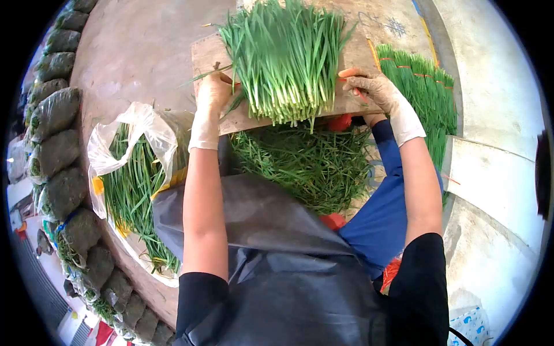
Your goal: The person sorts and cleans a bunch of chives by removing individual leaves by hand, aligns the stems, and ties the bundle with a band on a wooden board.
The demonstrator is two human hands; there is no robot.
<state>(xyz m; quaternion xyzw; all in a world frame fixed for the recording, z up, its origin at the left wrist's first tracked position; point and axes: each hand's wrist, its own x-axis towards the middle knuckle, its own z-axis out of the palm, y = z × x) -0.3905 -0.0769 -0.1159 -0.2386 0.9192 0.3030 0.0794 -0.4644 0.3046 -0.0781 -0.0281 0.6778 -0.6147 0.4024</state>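
Note:
A thick bundle of garlic chives (pixel 283 63) lies on a wooden board (pixel 208 55), its pale cut ends toward me. At its left edge my left hand (pixel 212 95), in a pale glove, is closed on one end of a red tie (pixel 236 85). Beyond the right edge of the bundle, my gloved right hand (pixel 375 91) pinches the tie's other end (pixel 360 96). The tie's middle is hidden by the chives. A few loose leaves (pixel 234 104) stick out beside my left hand.
Below the board lies a heap of loose green leaves (pixel 306 164). An open plastic bag (pixel 141 130) of chives stands left. Tied bundles (pixel 418 86) lie to the right. Several filled bags (pixel 55 112) line the far left. A dark apron (pixel 277 230) covers my lap.

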